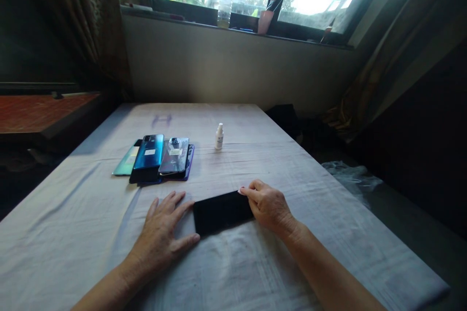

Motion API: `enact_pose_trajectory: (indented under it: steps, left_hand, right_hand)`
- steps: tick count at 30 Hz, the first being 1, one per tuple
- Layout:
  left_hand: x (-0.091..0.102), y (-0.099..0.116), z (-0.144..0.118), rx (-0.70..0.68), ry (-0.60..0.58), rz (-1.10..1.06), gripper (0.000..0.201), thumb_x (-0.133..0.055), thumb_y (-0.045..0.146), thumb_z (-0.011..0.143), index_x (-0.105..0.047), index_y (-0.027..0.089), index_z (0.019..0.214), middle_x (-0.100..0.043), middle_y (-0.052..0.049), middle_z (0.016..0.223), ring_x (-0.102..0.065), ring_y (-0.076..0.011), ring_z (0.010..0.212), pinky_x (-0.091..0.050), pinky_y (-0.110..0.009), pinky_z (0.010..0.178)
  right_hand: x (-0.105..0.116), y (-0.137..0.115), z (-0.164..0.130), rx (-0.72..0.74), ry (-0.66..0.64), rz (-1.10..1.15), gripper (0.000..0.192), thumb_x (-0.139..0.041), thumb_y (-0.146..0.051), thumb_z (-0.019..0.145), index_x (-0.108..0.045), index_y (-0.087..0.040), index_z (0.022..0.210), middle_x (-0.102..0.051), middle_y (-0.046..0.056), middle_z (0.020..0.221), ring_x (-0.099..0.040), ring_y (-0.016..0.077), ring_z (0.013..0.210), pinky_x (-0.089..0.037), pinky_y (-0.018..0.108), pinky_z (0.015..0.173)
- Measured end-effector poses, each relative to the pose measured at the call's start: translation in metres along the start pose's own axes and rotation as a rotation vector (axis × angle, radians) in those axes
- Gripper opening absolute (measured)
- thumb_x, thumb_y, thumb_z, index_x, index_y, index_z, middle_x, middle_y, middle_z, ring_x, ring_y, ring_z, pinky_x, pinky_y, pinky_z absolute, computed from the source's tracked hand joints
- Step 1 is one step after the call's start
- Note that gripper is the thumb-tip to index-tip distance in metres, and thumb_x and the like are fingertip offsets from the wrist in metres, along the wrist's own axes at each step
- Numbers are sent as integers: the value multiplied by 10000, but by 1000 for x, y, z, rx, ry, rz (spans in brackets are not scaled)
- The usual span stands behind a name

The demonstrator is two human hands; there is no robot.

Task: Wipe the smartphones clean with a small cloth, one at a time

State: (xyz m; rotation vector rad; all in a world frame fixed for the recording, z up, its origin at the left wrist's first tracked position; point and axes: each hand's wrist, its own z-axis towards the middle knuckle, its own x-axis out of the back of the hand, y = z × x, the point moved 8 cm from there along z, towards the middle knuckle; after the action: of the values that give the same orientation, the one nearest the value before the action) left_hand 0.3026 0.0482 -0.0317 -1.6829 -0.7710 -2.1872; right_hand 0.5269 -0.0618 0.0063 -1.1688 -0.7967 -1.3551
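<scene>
A black phone point(222, 212) lies screen up on the white cloth-covered table point(91, 214), right in front of me. My right hand point(269, 205) grips its right end, fingers curled over the far edge. My left hand point(163, 233) rests flat on the cloth beside the phone's left end, fingers spread, fingertips touching or nearly touching it. Further back sits a pile of several phones point(156, 158), back sides up, in teal, blue and purple. A small white bottle point(219, 136) stands upright to the right of that pile.
A window sill at the back carries a clear jar point(225, 4) and a pink cup point(265, 21). Curtains hang at both sides. A dark wooden surface point(40, 112) lies to the left of the table. The floor at the right holds crumpled plastic point(350, 175).
</scene>
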Motion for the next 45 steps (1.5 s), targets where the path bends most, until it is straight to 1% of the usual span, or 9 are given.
enact_pose_trajectory:
  steps: [6,12,15,18,21,26,34,41,45]
  left_hand:
    - [-8,17,-6,-75,31,-28,605,-749,503,805,-590,252,1332,-547,-138,1480,-431,-403,1408,-278,-726,1113]
    - [-12,30,0,-211,4,26,564,-669,452,883,-532,333,1416,-518,-93,1513,-438,-394,1404,-318,-729,1084]
    - [-9,38,2,-288,19,78,562,-604,469,927,-491,342,1463,-519,-96,1511,-463,-401,1384,-367,-708,1055]
    - [-2,43,-1,-338,81,115,575,-559,487,955,-462,308,1493,-522,-98,1508,-485,-378,1372,-373,-648,1082]
    - [4,49,-8,-412,149,114,585,-534,471,977,-441,246,1509,-535,-75,1500,-486,-305,1382,-292,-536,1180]
    - [14,62,-15,-531,196,108,468,-555,367,976,-550,225,1422,-626,-5,1413,-541,-230,1330,-222,-394,1227]
    - [18,66,-12,-533,219,141,463,-554,377,963,-571,236,1404,-659,24,1367,-603,-229,1263,-285,-376,1202]
    - [13,63,-10,-493,169,108,549,-561,383,956,-476,288,1490,-641,18,1391,-608,-254,1270,-397,-397,1143]
    - [14,63,-10,-502,192,110,544,-572,396,952,-494,271,1476,-630,9,1406,-604,-249,1274,-386,-380,1152]
  right_hand:
    - [2,-8,1,18,11,-21,366,-561,-72,871,-776,-293,1069,-704,24,921,-662,166,792,-465,241,666]
    - [5,9,-3,-116,5,-103,355,-567,-71,850,-778,-272,1052,-705,37,932,-666,179,804,-462,245,651]
    - [5,6,-7,-88,-6,-82,370,-552,-71,858,-771,-281,1070,-700,30,919,-661,168,806,-464,235,666]
    - [6,5,-10,-60,9,-58,385,-537,-67,862,-765,-282,1087,-693,25,902,-656,161,789,-462,234,661]
    - [9,14,-13,-105,53,-80,390,-533,-58,850,-767,-266,1083,-693,30,898,-651,165,758,-448,242,624]
    - [9,12,-15,-84,91,-62,381,-523,-61,848,-762,-233,1089,-682,39,869,-648,172,749,-441,250,624]
    - [5,-16,-11,-35,28,25,333,-578,-89,829,-757,-249,1060,-681,35,875,-625,161,746,-431,241,633]
    - [8,9,-13,-184,-3,-60,371,-575,-98,831,-760,-271,1102,-679,35,854,-628,159,729,-432,240,626]
    - [6,5,-14,-157,6,-48,366,-566,-97,834,-752,-241,1114,-683,41,867,-634,162,749,-440,239,639]
